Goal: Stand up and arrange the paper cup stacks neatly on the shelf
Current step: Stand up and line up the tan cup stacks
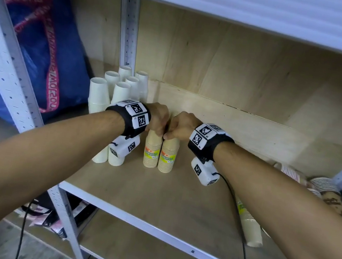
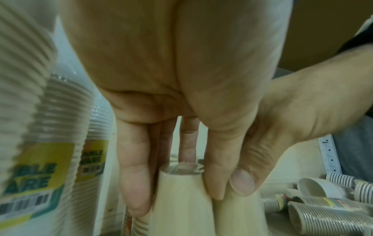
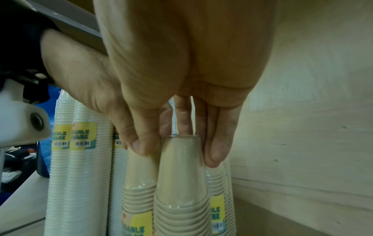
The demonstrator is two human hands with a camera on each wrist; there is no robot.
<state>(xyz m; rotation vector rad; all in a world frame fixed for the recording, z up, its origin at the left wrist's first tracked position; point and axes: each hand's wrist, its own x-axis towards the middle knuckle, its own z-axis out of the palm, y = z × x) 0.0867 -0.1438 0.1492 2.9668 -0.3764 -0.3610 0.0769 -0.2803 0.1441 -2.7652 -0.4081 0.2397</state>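
Observation:
Two tan paper cup stacks stand upright side by side in the middle of the wooden shelf (image 1: 178,197). My left hand (image 1: 158,121) grips the top of the left tan stack (image 1: 152,150); in the left wrist view its fingers (image 2: 133,183) and thumb curl round that stack's top (image 2: 179,191). My right hand (image 1: 179,126) grips the top of the right tan stack (image 1: 168,156), and the right wrist view shows its thumb and fingers (image 3: 216,143) pinching the top cup (image 3: 179,167). Both hands touch each other. Several white cup stacks (image 1: 107,92) stand upright at the back left.
A cream stack (image 1: 249,222) lies on its side near the shelf's front right, under my right forearm. Striped cup stacks (image 1: 323,184) lie toppled at the far right. A blue bag (image 1: 46,47) fills the bay to the left, beyond a white metal upright (image 1: 130,32).

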